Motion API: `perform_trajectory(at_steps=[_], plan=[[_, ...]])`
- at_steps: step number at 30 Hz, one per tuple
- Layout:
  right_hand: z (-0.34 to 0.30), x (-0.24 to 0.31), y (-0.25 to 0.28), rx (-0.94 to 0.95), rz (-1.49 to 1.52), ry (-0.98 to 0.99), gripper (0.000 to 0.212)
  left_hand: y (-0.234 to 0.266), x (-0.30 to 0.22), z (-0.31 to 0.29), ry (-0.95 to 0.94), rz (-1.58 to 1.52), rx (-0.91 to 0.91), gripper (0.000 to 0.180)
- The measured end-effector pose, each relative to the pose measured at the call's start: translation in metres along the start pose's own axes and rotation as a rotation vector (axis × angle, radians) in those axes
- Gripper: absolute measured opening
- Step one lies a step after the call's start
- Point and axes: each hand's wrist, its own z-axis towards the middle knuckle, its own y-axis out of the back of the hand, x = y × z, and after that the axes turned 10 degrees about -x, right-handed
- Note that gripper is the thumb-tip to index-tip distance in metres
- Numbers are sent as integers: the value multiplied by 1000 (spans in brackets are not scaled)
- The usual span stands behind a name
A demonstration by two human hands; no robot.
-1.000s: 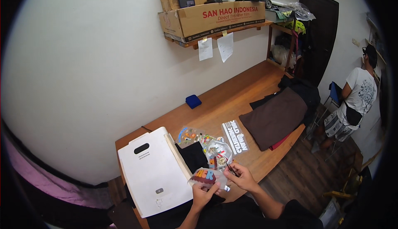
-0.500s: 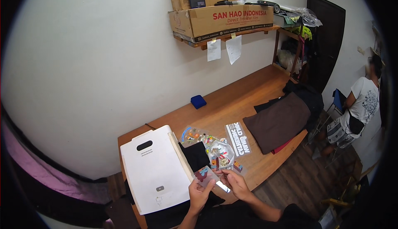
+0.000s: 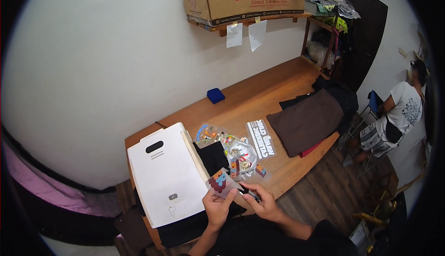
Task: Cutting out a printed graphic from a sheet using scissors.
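Observation:
My left hand (image 3: 218, 208) pinches a small clear film sheet (image 3: 221, 182) bearing a maroon and light-blue printed design. My right hand (image 3: 262, 202) is closed round a small black-and-silver tool (image 3: 251, 195); its exact kind is too small to tell. The tool's dark end meets the lower right side of the film. Just beyond both hands, a pile of clear printed films (image 3: 218, 138) lies on the wooden table (image 3: 252, 85), with a plastic bag of small colourful prints (image 3: 242, 156) on it. Black cloth (image 3: 214, 158) lies beside the pile.
At the left stands a big white heat press (image 3: 162, 177). A film with white lettering (image 3: 260, 139), folded brown cloth (image 3: 306, 124) and a blue pouch (image 3: 215, 95) lie on the table. A shelf holds a cardboard box (image 3: 241, 5). Another person (image 3: 403, 107) is at far right.
My right hand has brought the dark tool up to the film's edge. The film has tilted in my left hand. The whole view has shifted slightly, with the table appearing higher.

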Motion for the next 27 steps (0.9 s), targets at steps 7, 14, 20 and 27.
perform_trajectory(at_steps=[7,14,20,27], plan=[[-2,0,-1,-17,8,-9,29,-1,1,-2,17,-2,-33,24],[-3,-2,-2,-22,35,0,28,7,8,-4,10,-5,-3,22],[-2,1,-1,-7,61,-45,28,0,1,-2,22,-16,-6,22],[-2,0,-1,-6,82,-57,27,1,3,0,-6,6,11,26]])
